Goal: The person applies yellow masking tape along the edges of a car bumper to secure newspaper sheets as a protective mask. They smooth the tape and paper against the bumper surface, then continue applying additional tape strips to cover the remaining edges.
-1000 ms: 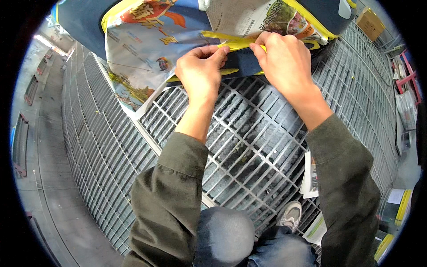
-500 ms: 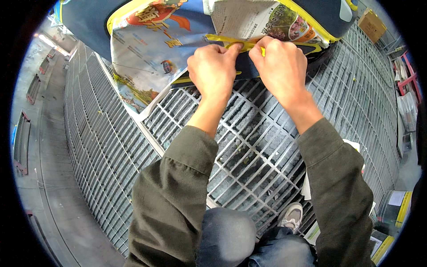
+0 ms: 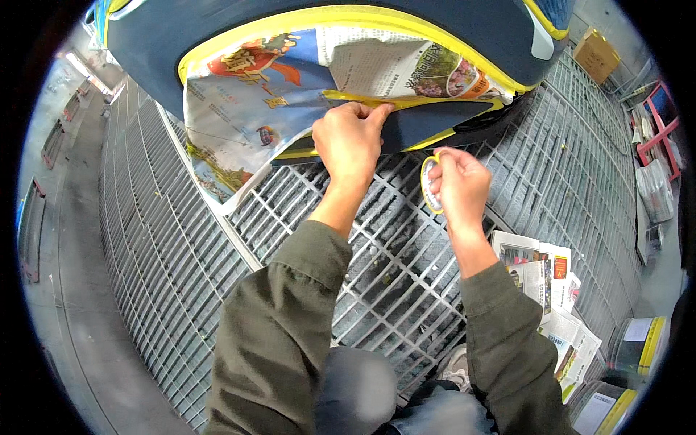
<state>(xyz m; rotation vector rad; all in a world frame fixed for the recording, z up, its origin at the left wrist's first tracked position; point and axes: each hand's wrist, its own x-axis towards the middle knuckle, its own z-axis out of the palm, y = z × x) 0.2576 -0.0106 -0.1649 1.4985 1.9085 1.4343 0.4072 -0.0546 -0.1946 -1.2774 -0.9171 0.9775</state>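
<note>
A dark blue curved body panel (image 3: pixel 304 32) fills the top of the head view. Its arched edge is lined with yellow masking tape (image 3: pixel 362 14), and newspaper sheets (image 3: pixel 239 101) cover the arch's inside. My left hand (image 3: pixel 346 141) is closed, thumb and fingers pinching at a yellow tape strip (image 3: pixel 341 96) along the paper's lower edge. Apart from the panel, my right hand (image 3: pixel 464 185) grips a roll of yellow masking tape (image 3: pixel 433 185) above the floor grating. One corner of the newspaper hangs down over the grating at left.
Metal floor grating (image 3: pixel 181 283) lies under me. Folded newspapers (image 3: pixel 558 304) rest by my right forearm. Dark tubs with yellow rims (image 3: pixel 645 346) stand at lower right. A cardboard box (image 3: pixel 596 56) and a red frame (image 3: pixel 660 134) are farther off at right.
My right hand has come away from the panel, moving down towards me with the tape roll now visible. My left hand stays at the tape strip. More of the folded newspapers shows.
</note>
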